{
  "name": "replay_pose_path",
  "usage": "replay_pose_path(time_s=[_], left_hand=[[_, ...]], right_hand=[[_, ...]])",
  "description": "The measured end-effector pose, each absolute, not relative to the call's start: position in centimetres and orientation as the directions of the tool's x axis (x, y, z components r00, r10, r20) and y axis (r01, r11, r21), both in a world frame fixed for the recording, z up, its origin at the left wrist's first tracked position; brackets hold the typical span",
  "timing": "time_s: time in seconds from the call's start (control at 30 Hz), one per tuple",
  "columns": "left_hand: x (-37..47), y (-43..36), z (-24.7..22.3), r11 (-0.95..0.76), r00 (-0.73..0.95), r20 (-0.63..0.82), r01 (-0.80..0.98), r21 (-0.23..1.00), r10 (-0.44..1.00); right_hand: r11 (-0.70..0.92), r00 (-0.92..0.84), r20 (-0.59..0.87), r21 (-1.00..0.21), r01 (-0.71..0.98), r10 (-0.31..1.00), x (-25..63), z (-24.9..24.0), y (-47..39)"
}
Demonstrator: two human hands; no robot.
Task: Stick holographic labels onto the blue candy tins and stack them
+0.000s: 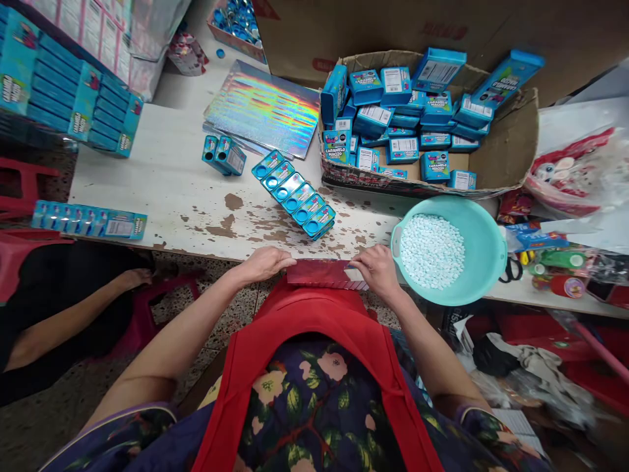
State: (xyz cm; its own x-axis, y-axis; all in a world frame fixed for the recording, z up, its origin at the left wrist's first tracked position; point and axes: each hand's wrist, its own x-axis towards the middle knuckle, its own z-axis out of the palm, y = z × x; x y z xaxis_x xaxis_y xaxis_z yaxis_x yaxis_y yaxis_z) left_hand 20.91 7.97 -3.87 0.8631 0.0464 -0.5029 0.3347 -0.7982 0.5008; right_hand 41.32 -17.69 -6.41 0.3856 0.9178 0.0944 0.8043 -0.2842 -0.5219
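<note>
A shiny reflective sheet (324,274), reddish where it mirrors the apron, spans the space between my hands at the table's front edge. My left hand (266,263) pinches its left end, and my right hand (377,267) grips its right end. Just beyond it, a slanted row of blue candy boxes (296,195) with round openings lies on the worn white table (181,190). Small blue boxes (230,156) stand farther left. The turquoise bowl (484,252), partly filled with small pale candies (432,251), sits to the right of my right hand.
A cardboard tray (511,144) of blue boxes is at the back right. Holographic sheets (270,105) lie at the back centre. Another row of blue packs (88,219) is at the left edge. Scissors (512,269) lie right of the bowl. Another person's arm (73,314) is at left.
</note>
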Motion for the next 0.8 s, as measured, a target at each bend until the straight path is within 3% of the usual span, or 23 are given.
replay_pose_path(time_s=[0.17, 0.33, 0.47, 0.53, 0.63, 0.73, 0.8], left_hand=[[18.8, 8.8, -4.2, -0.781, 0.809, -0.542, 0.484, 0.394, 0.228], [17.3, 9.5, -5.8, -0.746, 0.777, -0.57, 0.541, 0.389, 0.266], [17.0, 8.8, -7.8, -0.772, 0.755, -0.56, 0.565, 0.289, 0.343], [17.0, 8.0, -8.1, -0.794, 0.763, -0.462, 0.58, 0.181, 0.452], [17.7, 5.8, -7.5, -0.815, 0.817, -0.156, 0.571, 0.094, 0.554], [20.6, 2.4, -7.1, -0.927, 0.959, 0.046, 0.258, 0.272, 0.281], [23.9, 0.1, -7.3, -0.91, 0.996, 0.063, 0.036, 0.412, 0.068]], right_hand=[[-0.286, 0.34, -0.011, -0.566, 0.773, 0.94, 42.3, -7.7, -16.3], [-0.271, 0.312, -0.083, -0.731, 0.626, 0.946, 43.7, -9.7, -17.3], [-0.293, 0.326, -0.113, -0.762, 0.578, 0.939, 43.6, -11.3, -17.7], [-0.327, 0.354, -0.139, -0.763, 0.557, 0.925, 43.4, -11.8, -17.7], [-0.371, 0.396, -0.17, -0.773, 0.514, 0.903, 43.2, -12.1, -17.6], [-0.378, 0.409, -0.187, -0.805, 0.457, 0.893, 43.1, -12.1, -17.5], [-0.385, 0.418, -0.201, -0.821, 0.421, 0.886, 43.2, -12.0, -17.4]])
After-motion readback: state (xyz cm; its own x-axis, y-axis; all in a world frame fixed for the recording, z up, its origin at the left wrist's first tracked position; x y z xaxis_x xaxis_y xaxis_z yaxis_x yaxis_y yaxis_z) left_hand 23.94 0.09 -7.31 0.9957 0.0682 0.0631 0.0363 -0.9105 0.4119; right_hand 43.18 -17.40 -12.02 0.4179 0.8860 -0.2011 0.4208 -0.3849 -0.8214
